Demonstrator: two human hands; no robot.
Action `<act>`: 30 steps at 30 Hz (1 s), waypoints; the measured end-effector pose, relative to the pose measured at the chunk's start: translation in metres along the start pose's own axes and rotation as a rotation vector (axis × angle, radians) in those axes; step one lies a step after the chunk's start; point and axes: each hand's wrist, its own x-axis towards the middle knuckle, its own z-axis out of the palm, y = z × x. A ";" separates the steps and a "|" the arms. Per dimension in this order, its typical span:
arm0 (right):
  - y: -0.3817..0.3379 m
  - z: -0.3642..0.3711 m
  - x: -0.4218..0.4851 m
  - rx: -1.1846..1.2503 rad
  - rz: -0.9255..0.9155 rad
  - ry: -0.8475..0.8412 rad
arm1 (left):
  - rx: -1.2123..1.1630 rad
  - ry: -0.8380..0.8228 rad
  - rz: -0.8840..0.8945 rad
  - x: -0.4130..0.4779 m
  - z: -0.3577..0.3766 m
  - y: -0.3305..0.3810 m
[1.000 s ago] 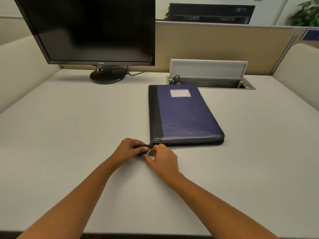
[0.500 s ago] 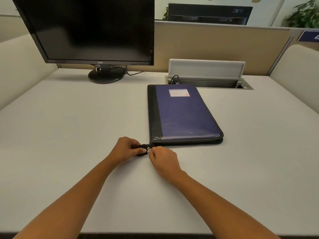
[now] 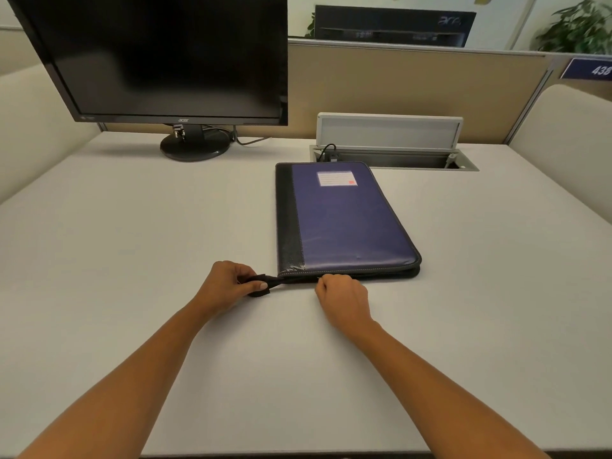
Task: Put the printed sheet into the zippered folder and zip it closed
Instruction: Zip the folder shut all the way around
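L hand (image 3: 228,288) fingers pinching strap (image 3: 265,280), R hand (image 3: 344,298) fingers curled on folder (image 3: 347,223) zip (image 3: 381,276) (pull hidden)

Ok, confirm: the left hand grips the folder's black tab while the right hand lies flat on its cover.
Wrong on the right hand: the head view shows it curled at the folder's zipper, not flat on the cover. The left hand does grip the tab.

Near monitor (image 3: 159,54): you read "acer".
Far monitor (image 3: 394,26): "acer".
Blue sign (image 3: 587,68): "438".
Folder label (image 3: 336,178): unreadable to you.
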 end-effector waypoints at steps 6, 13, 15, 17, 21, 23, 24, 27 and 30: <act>0.020 -0.008 0.001 -0.021 0.066 0.024 | 0.072 -0.043 -0.021 0.004 -0.005 -0.002; 0.024 -0.006 0.000 -0.049 0.016 0.016 | 0.322 0.019 0.283 0.015 0.014 0.029; 0.025 -0.006 0.001 -0.068 0.006 0.019 | 0.464 -0.085 0.386 0.024 0.034 0.046; 0.026 -0.006 0.002 -0.080 -0.007 0.025 | 0.687 -0.194 0.380 0.035 0.055 0.058; 0.032 -0.009 0.001 -0.087 -0.027 0.034 | 0.901 -0.232 0.326 0.047 0.074 0.061; 0.035 -0.010 0.000 -0.095 -0.029 0.030 | 0.913 -0.237 0.327 0.048 0.075 0.060; 0.036 -0.011 0.000 -0.098 -0.033 0.026 | 0.917 -0.239 0.329 0.049 0.076 0.058; 0.039 -0.012 -0.001 -0.085 -0.040 0.020 | 0.914 -0.237 0.332 0.049 0.077 0.057; 0.043 -0.015 -0.002 -0.077 -0.044 0.029 | 0.914 -0.229 0.332 0.048 0.079 0.056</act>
